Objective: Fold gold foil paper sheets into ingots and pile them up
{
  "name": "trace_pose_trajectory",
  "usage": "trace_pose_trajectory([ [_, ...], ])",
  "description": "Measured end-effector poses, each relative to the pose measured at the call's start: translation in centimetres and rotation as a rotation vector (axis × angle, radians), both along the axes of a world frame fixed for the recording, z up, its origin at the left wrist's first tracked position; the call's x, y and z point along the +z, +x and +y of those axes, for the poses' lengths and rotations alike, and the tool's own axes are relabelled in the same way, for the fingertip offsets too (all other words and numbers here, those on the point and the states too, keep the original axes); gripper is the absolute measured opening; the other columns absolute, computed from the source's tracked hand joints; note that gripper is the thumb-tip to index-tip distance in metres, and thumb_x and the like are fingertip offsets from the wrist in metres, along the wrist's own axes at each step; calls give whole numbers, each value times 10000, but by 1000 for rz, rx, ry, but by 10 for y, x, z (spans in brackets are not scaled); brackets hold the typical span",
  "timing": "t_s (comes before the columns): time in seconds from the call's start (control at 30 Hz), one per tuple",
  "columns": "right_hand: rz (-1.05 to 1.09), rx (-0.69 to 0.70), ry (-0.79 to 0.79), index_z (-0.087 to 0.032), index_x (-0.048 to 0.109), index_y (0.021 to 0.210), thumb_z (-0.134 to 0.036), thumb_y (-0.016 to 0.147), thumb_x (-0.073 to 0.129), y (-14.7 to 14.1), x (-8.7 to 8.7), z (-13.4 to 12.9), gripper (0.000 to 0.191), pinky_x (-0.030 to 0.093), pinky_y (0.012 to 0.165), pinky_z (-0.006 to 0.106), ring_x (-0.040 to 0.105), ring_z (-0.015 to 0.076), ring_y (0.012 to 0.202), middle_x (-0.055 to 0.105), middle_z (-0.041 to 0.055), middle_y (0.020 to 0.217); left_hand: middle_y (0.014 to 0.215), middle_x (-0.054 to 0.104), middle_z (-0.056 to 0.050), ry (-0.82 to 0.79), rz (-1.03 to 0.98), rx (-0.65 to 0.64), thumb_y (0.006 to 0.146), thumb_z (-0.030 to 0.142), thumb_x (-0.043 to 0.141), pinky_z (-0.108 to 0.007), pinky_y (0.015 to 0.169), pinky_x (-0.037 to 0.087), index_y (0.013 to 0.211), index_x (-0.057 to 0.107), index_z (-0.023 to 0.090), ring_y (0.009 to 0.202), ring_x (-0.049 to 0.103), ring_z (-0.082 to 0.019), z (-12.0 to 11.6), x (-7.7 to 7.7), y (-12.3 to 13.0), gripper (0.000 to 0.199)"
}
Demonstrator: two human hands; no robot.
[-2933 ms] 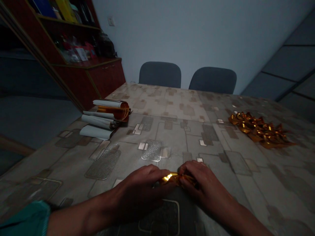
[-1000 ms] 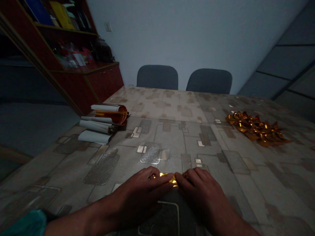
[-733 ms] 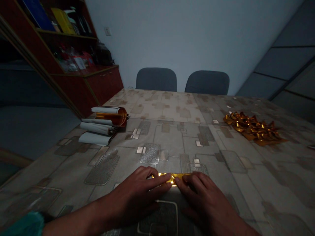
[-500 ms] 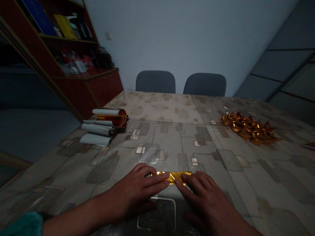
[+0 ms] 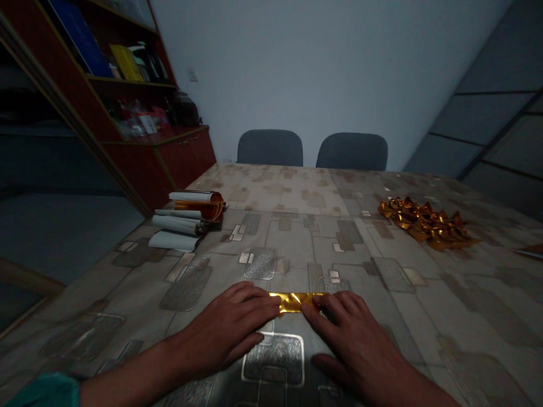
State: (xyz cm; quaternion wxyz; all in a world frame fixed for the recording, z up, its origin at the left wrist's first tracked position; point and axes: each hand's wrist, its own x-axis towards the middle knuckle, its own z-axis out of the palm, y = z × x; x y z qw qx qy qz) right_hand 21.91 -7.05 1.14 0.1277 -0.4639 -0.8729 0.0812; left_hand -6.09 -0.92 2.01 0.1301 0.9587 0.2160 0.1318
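A narrow strip of shiny gold foil paper (image 5: pixel 292 302) lies flat on the patterned tablecloth near the front. My left hand (image 5: pixel 237 319) rests over its left end, fingers stretched out and thumb apart below. The right end is under my right hand (image 5: pixel 348 328), whose index fingertip presses on the foil while the other fingers are bent and the thumb is spread away. Both ends of the strip are partly hidden by the fingers.
Folded gold shapes (image 5: pixel 428 223) sit in a cluster at the right. Curled sheets with grey-white backs (image 5: pixel 176 240) lie at the left. Two grey chairs (image 5: pixel 270 148) stand behind the table (image 5: pixel 292 198). A red-brown cabinet (image 5: pixel 186 155) is at the back left.
My left hand has shifted slightly left along the strip, uncovering more foil, and its thumb has come out to the side. The camera view has tilted a little.
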Motion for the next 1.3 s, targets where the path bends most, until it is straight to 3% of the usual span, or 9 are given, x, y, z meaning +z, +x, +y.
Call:
trace_pose_trajectory([
  [0.23,-38,-27,-5,-281,533,1330,-435,818,756,-10,2,4,579,410,893,492,491,300,996,603,54,1124,1308,642,-68,47,-59,37,996,176,480,-431,1003,457,1295,551,217,1138,569,-228,-3,-7,6,310],
  [0.43,37,-23,-34,-295,546,1319,-438,872,699,-7,2,3,494,391,894,466,483,287,1000,594,52,1130,1170,707,-55,60,-103,25,984,191,508,-398,906,482,1112,662,201,1022,603,-221,3,4,13,200],
  [0.57,89,-21,-76,-283,636,1181,-346,921,647,-7,11,12,268,391,850,433,498,263,942,581,47,1012,1049,692,-50,-56,-86,270,939,259,598,-379,868,463,918,678,197,979,594,-226,9,7,35,103],
  [0.63,114,-29,-102,-283,672,1110,-249,940,615,-7,14,21,182,390,809,395,512,246,912,575,43,959,1039,659,-52,-112,-18,411,883,291,669,-357,817,465,1009,646,203,967,583,-236,13,7,46,156],
  [0.7,130,-45,-130,-284,699,1043,-175,948,594,-8,13,31,179,384,754,352,528,226,872,583,36,913,1016,646,-50,-138,40,452,866,293,683,-353,806,459,1051,620,202,957,580,-241,15,7,53,216],
  [0.83,146,-27,-133,-257,707,913,-107,908,645,-9,7,47,162,374,771,343,560,202,822,621,8,822,1019,638,-64,38,117,413,928,239,604,-377,805,431,1017,627,193,947,565,-253,6,4,59,102],
  [0.97,183,-101,-123,-207,675,880,-128,871,685,-16,2,44,80,380,774,349,573,212,814,652,23,827,971,651,-39,124,182,229,998,187,471,-317,707,429,1110,609,203,863,579,-214,-12,-7,58,178],
  [1.1,170,-270,-40,-184,610,797,-120,819,666,-31,-3,32,87,366,771,380,550,242,810,617,41,810,1106,652,-88,170,202,205,953,192,553,-360,765,456,1233,558,163,960,588,-258,-20,-11,53,282],
  [1.3,199,-343,-3,-195,550,730,-95,755,619,-42,-9,29,124,346,753,367,535,236,798,581,23,789,1205,631,-119,107,215,203,901,252,654,-425,807,486,1326,517,175,1032,587,-302,-19,-3,46,453],
])
